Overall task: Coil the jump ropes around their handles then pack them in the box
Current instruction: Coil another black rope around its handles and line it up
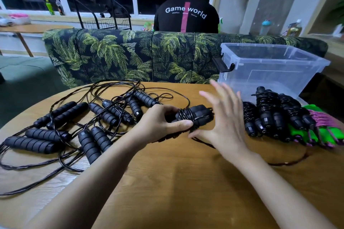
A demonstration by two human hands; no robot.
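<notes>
Centrally, fingers (181, 123) of the left hand (162, 121) clamped a partly wound pair of handles (197, 115) above the table (176, 182); the right hand (225, 122) hovered beside, fingers (220, 91) spread, empty. Coiled bundles (268, 115) lay beside the box (260, 72), none visibly inside; several jump ropes (46, 135) lay uncoiled leftward.

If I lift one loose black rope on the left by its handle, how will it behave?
Likely floppy: the loose ropes lie in slack loops and would trail. One probably snags, because they cross each other. The ribbed foam handle looks round, so it may roll when pushed.
</notes>
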